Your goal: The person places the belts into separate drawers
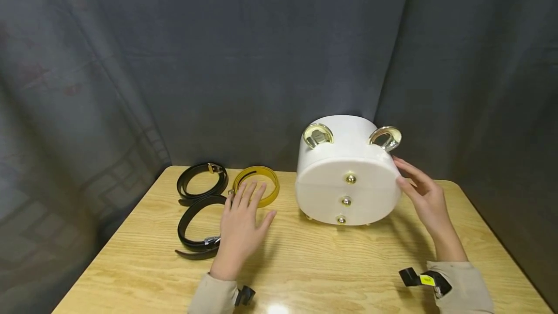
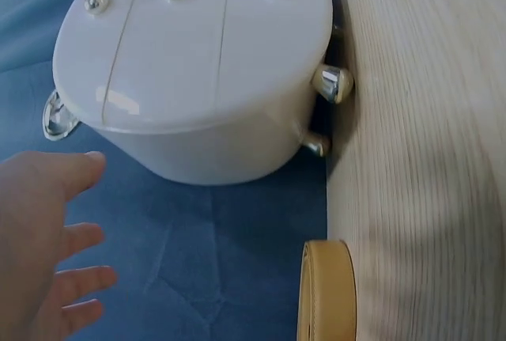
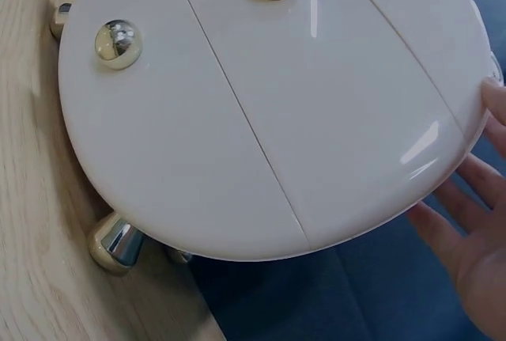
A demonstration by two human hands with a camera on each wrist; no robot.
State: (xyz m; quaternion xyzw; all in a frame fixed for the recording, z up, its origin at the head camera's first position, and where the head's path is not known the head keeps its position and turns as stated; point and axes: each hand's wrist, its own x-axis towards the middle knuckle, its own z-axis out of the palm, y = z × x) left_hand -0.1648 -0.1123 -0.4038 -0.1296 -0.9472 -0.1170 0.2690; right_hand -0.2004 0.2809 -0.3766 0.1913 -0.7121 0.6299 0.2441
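Your left hand (image 1: 239,227) hovers flat, fingers spread, holding nothing, over the yellow belt (image 1: 257,183) and a black belt (image 1: 196,227) on the wooden table (image 1: 331,265). Your right hand (image 1: 425,197) touches the side of the white drawer box (image 1: 348,178) with straight fingers.

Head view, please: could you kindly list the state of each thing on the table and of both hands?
white drawer box: upright on its metal feet, all three drawers closed.
yellow belt: coiled, lying flat.
rear black belt: coiled, lying flat.
front black belt: loosely looped, buckle end beside the left hand.
left hand: fingers straight, over the belts, gripping nothing.
right hand: fingers straight, at the box's right side.
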